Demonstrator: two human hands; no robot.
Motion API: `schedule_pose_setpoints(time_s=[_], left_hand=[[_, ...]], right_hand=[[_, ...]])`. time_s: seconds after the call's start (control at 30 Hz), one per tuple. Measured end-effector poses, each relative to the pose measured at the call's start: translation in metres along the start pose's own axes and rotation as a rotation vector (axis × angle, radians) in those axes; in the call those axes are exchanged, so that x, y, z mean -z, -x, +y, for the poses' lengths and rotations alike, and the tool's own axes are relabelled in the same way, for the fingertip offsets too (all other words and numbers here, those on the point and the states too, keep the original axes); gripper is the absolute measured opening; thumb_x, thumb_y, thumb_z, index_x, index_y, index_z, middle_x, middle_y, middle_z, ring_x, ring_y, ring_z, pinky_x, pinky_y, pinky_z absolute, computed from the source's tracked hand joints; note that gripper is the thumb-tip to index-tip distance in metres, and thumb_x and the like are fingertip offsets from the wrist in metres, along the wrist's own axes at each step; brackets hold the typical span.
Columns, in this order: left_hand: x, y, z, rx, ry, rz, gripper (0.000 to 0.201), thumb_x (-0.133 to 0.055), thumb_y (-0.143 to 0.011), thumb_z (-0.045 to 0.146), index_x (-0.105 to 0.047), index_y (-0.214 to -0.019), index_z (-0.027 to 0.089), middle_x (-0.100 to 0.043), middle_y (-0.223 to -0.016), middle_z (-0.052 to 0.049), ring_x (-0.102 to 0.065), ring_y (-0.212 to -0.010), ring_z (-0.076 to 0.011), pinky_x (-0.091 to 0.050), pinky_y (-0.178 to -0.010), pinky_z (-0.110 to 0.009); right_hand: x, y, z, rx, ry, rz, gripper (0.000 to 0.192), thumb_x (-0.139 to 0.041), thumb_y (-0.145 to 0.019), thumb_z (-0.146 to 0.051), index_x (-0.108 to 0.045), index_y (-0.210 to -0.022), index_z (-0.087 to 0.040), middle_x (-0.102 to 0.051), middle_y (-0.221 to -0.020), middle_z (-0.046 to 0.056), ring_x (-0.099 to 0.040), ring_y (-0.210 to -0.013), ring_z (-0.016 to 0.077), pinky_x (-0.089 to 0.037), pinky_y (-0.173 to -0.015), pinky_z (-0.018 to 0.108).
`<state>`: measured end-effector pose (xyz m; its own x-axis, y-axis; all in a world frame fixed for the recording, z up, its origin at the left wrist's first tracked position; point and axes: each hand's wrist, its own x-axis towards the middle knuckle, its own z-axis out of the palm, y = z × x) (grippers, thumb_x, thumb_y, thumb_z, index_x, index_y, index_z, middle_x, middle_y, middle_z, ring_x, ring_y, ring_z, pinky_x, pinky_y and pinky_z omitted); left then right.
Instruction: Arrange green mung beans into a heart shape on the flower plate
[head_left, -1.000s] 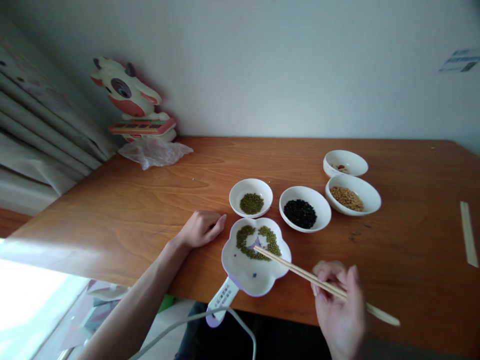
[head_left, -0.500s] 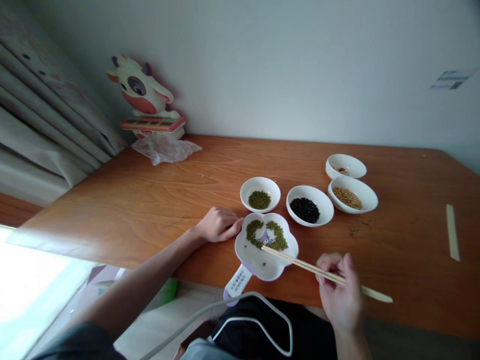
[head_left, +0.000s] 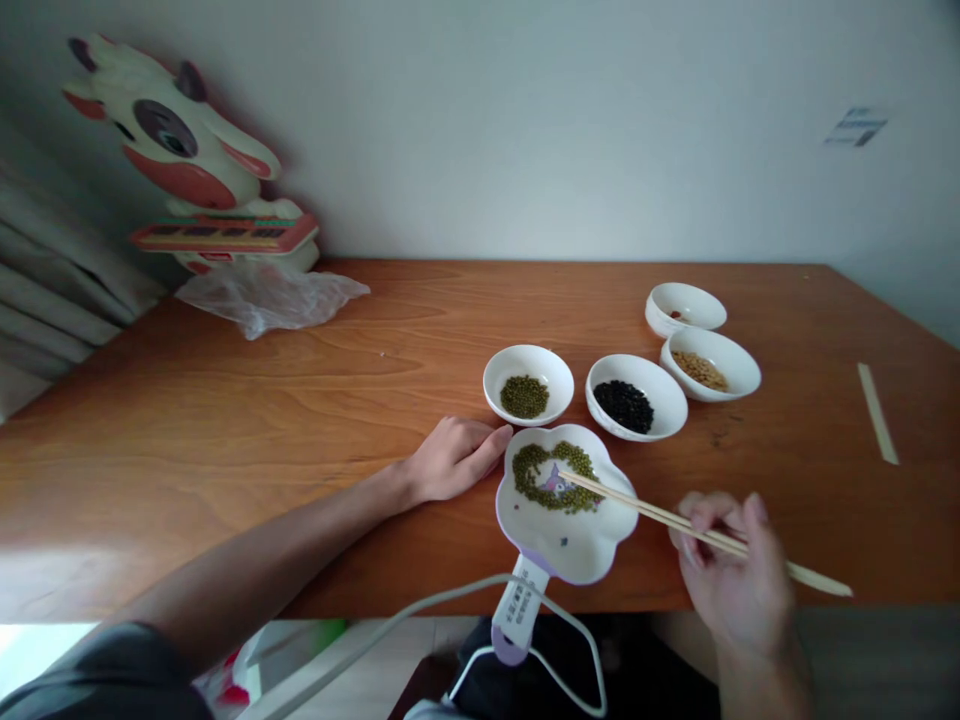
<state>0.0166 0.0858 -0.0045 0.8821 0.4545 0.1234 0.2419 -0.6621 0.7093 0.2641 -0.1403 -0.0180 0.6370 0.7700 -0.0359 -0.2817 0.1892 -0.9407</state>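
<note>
Head camera looks down on the right hand (head_left: 731,580), at about four o'clock of the scene, fingers curled around a pair of pale wooden chopsticks (head_left: 697,535). Their tips reach toward ten o'clock and rest among the green mung beans (head_left: 559,478) lying in a ring in the white flower-shaped plastic pan with a lilac rim (head_left: 566,535). The pan's handle (head_left: 516,612) points toward six o'clock, over the table edge, and a white cord (head_left: 420,610) runs off from it.

At nine o'clock of the pan the left hand (head_left: 454,460) lies loosely open, palm down on the orange-brown wooden table (head_left: 300,420), holding nothing; its fingertips lie just beside the pan's rim, and contact cannot be told.

Four round white bowls stand beyond the pan: one with green beans (head_left: 527,385) at twelve o'clock, one with black beans (head_left: 636,396) at one o'clock, one with tan soybeans (head_left: 710,364) further right, and a fourth, nearly bare bowl (head_left: 685,307) behind it.

One pale wooden strip (head_left: 876,412) lies at three o'clock. At ten o'clock, against the wall, one cartoon cow figure (head_left: 187,165) stands above a crumpled clear plastic bag (head_left: 266,293).
</note>
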Motion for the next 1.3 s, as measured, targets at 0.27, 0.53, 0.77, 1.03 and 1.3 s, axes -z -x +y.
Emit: schedule_pose_setpoints(time_s=[0.27,0.53,0.77,1.03,1.3], left_hand=[[0.001,0.004,-0.005,-0.073,-0.078,-0.075,0.053,-0.032,-0.109,0.038,-0.047,-0.063,0.016,-0.053,-0.061,0.001,-0.043,-0.054,-0.0092,-0.036,-0.058,-0.025],[0.001,0.004,-0.002,-0.152,-0.115,-0.12,0.05,-0.033,-0.108,0.034,-0.048,-0.064,0.017,-0.053,-0.061,0.0,-0.046,-0.057,-0.0105,-0.037,-0.06,-0.026],[-0.001,0.015,0.001,-0.377,-0.208,0.029,0.037,-0.044,-0.101,0.027,-0.052,-0.066,0.018,-0.054,-0.061,0.0,-0.048,-0.057,-0.0121,-0.036,-0.055,-0.03],[-0.009,0.025,0.002,-0.9,-0.248,0.045,0.015,-0.066,-0.089,0.039,-0.06,-0.09,0.026,-0.06,-0.064,0.003,-0.053,-0.053,-0.0138,-0.034,-0.043,-0.035],[-0.02,0.032,0.029,-1.074,-0.301,0.069,0.041,-0.067,-0.086,0.06,-0.07,-0.105,0.025,-0.062,-0.072,-0.002,-0.055,-0.058,-0.0144,-0.041,-0.042,-0.032]], right_hand=[[0.001,0.005,0.001,0.037,0.049,0.023,0.055,-0.041,-0.1,-0.055,-0.07,-0.068,-0.021,-0.053,-0.061,0.002,-0.051,-0.053,0.0126,-0.039,-0.048,0.026],[-0.001,0.007,0.001,0.08,0.075,0.042,0.049,-0.043,-0.1,-0.054,-0.072,-0.073,-0.024,-0.061,-0.067,0.002,-0.053,-0.055,0.0127,-0.039,-0.049,0.027],[-0.003,0.008,0.003,0.079,0.082,0.078,0.037,-0.053,-0.097,-0.044,-0.067,-0.069,-0.023,-0.055,-0.064,0.0,-0.049,-0.053,0.013,-0.033,-0.048,0.029],[-0.005,0.007,0.002,0.074,0.092,0.073,0.038,-0.052,-0.097,-0.043,-0.064,-0.068,-0.023,-0.053,-0.06,0.0,-0.049,-0.052,0.0128,-0.034,-0.049,0.028],[-0.003,0.005,0.002,0.058,0.06,0.011,0.039,-0.051,-0.099,-0.04,-0.066,-0.068,-0.021,-0.053,-0.062,0.0,-0.05,-0.054,0.0108,-0.036,-0.05,0.026]])
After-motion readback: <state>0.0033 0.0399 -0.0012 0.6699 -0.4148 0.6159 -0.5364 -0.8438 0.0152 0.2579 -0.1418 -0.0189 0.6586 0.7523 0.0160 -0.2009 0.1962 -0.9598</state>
